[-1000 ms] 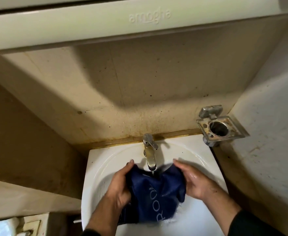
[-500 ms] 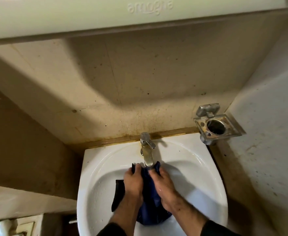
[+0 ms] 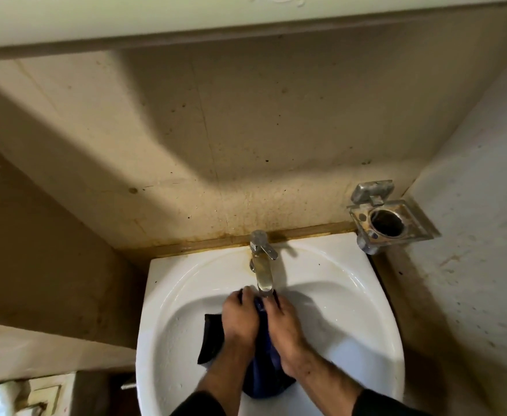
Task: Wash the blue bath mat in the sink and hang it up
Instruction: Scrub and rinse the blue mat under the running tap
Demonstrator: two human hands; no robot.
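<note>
White porcelain fills the near part of the view: the sink (image 3: 351,295) stands against a stained wall (image 3: 246,145). On the left, inside the bowl, a dark flap of the bath mat (image 3: 211,337) hangs out loose from under the left hand (image 3: 240,321). This hand is closed on the bunched cloth. Just to the right of it the blue middle of the mat shows between the two hands and falls toward the near rim. The right hand (image 3: 286,328) is also closed on the cloth, pressed beside the left one. Both hands are directly under the tap (image 3: 262,271), whose spout nearly touches the fingers. I cannot tell if water is running. Far on the right, a metal holder (image 3: 390,220) is fixed to the wall, well apart from the mat.

Some risks, in my judgement. The knuckles could strike the spout if the hands rub upward, because they are so close under it. The wet mat is probably heavy, so the loose flap may slip over the rim and drip on the floor. Squeezing hard here could also splash water out of the bowl.
</note>
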